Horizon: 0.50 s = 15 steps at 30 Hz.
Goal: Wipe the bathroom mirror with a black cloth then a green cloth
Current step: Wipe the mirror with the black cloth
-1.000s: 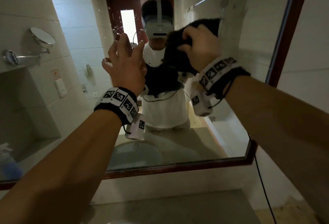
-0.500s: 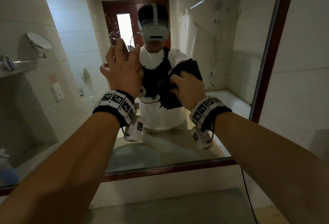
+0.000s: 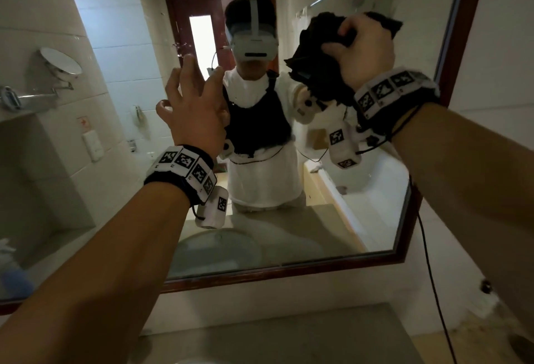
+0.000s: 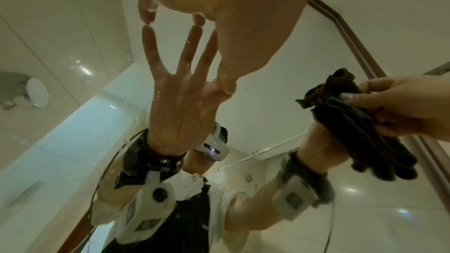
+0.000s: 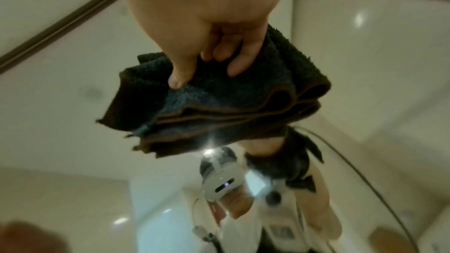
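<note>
At upper right, the soft, limp black cloth (image 3: 318,57) is bunched in the right hand (image 3: 364,51), best gripped by its folds; the left hand (image 3: 196,109) is splayed, empty.

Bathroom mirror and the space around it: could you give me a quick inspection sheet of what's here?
Surface: wood-framed bathroom mirror, water droplets on the glass near the left fingers.
Job's things: folded black terry cloth pressed to the glass; green cloth not seen.
Clutter: blurred blue bottle at lower left.
Hands: left hand spread, fingers touching the glass; right hand grips the cloth.
Cables: thin black cable hanging from the right wrist.
Surroundings: grey counter, white tiles.
</note>
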{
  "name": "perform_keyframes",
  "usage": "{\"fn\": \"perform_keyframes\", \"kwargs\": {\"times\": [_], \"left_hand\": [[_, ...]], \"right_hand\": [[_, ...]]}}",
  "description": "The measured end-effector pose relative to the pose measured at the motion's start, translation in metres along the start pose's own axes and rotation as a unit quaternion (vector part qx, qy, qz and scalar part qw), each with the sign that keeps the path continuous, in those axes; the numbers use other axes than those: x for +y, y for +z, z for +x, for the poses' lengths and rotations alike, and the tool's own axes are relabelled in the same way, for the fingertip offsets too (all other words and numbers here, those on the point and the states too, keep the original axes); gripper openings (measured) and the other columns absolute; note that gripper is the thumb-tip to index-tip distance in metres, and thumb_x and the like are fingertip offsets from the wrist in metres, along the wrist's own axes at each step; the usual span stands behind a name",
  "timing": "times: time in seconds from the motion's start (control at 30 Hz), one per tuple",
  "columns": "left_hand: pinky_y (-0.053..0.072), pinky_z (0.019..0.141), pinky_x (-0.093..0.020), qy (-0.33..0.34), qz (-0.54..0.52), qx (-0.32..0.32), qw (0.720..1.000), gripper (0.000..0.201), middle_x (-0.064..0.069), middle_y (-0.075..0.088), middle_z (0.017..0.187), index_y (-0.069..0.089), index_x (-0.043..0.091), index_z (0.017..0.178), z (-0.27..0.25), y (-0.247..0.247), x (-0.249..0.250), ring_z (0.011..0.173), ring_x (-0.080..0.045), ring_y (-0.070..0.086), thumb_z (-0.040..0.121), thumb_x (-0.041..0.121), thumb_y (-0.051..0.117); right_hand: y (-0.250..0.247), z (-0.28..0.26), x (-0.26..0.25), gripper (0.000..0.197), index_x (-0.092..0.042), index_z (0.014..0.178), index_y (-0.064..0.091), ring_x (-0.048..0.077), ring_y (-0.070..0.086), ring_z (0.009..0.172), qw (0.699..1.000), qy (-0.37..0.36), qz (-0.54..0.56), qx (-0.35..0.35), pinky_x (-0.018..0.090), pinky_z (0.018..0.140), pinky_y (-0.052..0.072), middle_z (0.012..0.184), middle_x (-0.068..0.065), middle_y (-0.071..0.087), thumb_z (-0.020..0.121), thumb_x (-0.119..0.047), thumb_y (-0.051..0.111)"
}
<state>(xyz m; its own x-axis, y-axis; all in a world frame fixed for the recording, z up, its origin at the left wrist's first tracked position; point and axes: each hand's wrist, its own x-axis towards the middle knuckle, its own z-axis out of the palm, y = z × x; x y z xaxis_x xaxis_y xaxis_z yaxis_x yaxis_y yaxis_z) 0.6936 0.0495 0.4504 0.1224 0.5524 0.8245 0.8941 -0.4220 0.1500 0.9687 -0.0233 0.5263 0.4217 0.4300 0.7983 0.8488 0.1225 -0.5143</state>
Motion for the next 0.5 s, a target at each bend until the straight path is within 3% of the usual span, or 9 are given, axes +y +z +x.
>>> {"fn": "perform_keyframes", "kwargs": {"times": [0.23,0.5], "left_hand": [[0.026,0.106,-0.066,-0.009,-0.008,-0.005,1.0,0.088,-0.008,0.006,0.164,0.029,0.041,0.146,0.0,0.002,0.005,0.148,-0.036,0.01,0.077,0.012,0.074],[0.026,0.106,-0.066,-0.019,-0.027,0.008,0.999,0.076,-0.008,0.008,0.164,0.031,0.037,0.144,-0.002,0.001,0.012,0.149,-0.035,0.011,0.083,0.012,0.068]], "right_hand": [[0.015,-0.015,0.004,0.03,-0.019,0.106,0.06,0.01,0.048,0.09,1.0,0.004,-0.026,0.004,0.024,0.073,0.033,0.113,0.001,0.061,0.085,-0.039,0.068],[0.033,-0.073,0.018,0.025,-0.016,0.098,0.061,0.012,0.046,0.08,0.997,-0.051,-0.06,-0.014,0.025,0.067,0.033,0.094,-0.001,0.056,0.083,-0.034,0.07]]}}
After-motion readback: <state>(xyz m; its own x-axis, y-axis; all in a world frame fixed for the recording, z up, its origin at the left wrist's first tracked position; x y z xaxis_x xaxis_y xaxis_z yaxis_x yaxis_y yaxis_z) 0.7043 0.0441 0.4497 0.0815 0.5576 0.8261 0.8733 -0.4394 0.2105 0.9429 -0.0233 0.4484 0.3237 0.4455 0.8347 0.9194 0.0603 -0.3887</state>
